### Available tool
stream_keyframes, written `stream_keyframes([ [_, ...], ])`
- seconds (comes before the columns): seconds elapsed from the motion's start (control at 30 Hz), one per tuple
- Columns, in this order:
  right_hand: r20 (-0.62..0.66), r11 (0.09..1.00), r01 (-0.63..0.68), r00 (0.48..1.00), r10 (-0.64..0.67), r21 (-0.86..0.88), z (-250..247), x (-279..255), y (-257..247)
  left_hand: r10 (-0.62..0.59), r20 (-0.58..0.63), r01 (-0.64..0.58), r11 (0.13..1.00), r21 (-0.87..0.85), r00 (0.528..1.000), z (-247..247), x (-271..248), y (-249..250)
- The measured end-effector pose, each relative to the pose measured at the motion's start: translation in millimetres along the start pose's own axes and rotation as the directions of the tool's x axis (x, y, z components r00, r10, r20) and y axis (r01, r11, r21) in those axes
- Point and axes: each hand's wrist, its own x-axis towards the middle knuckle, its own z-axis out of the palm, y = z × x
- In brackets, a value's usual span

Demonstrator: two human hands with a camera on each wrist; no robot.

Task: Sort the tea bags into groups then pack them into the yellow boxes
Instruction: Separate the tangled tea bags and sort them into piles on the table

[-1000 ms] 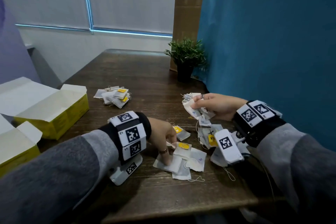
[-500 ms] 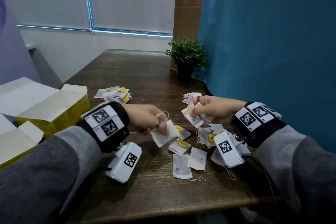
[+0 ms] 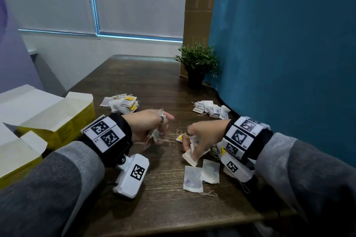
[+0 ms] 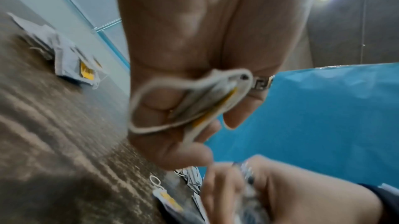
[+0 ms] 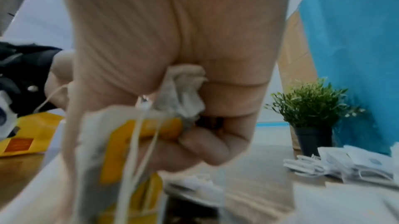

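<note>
RISK: mix-up likely, yellow- & plain-tag bags seen bunched in R grip; strings may snag | L hand [image 3: 148, 125] raised over bench [image 3: 165, 206], grip curled on tea bags [image 4: 207, 101] | R hand [image 3: 200, 140] low, tea bags [image 5: 129, 142] pinched | yellow boxes [image 3: 63, 127] far L, unpacked

Head view looks down over table [image 3: 158, 86]; wrist views close under hands.

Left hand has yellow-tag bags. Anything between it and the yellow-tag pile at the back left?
Nothing visible. The left hand grips tea bags over bare table, and the stretch to the yellow-tag pile just beyond it is open wood. The yellow boxes sit off to the left, outside that path.
</note>
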Motion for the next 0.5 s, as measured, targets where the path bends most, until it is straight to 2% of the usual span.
stream_keyframes([
  [0.07,-0.232,0.997,0.079,0.969,-0.083,-0.023,-5,-2,3,0.000,-0.041,0.003,0.998,0.068,0.999,-1,1,1],
  [0.1,-0.399,0.990,0.143,0.906,-0.139,-0.020,-8,-4,4,0.001,-0.066,0.005,0.996,0.088,0.998,-2,2,3],
  [0.17,-0.696,0.954,0.301,0.681,-0.228,-0.019,-12,-6,4,0.003,-0.100,0.011,0.991,0.136,0.995,-6,6,3],
  [0.2,-0.786,0.931,0.365,0.572,-0.234,-0.011,-14,-9,2,-0.005,-0.076,0.015,0.991,0.134,0.997,-7,7,4],
  [0.23,-0.839,0.912,0.409,0.497,-0.223,0.000,-16,-11,0,-0.015,-0.023,0.017,0.996,0.093,1.000,-7,7,4],
  [0.27,-0.865,0.899,0.438,0.457,-0.208,0.015,-18,-12,0,-0.017,0.047,0.017,1.000,0.007,0.999,-7,8,4],
  [0.3,-0.872,0.890,0.455,0.449,-0.194,0.036,-18,-13,-1,0.000,0.109,0.013,0.994,-0.113,0.994,-6,8,4],
  [0.33,-0.868,0.888,0.457,0.463,-0.180,0.060,-17,-12,0,0.035,0.142,-0.001,0.972,-0.236,0.989,-6,9,5],
  [0.4,-0.847,0.891,0.441,0.509,-0.151,0.106,-14,-11,0,0.106,0.123,-0.053,0.926,-0.374,0.987,-7,11,5],
  [0.5,-0.797,0.876,0.432,0.596,-0.099,0.214,-11,-12,-1,0.188,0.056,-0.160,0.932,-0.326,0.981,-6,12,6],
])
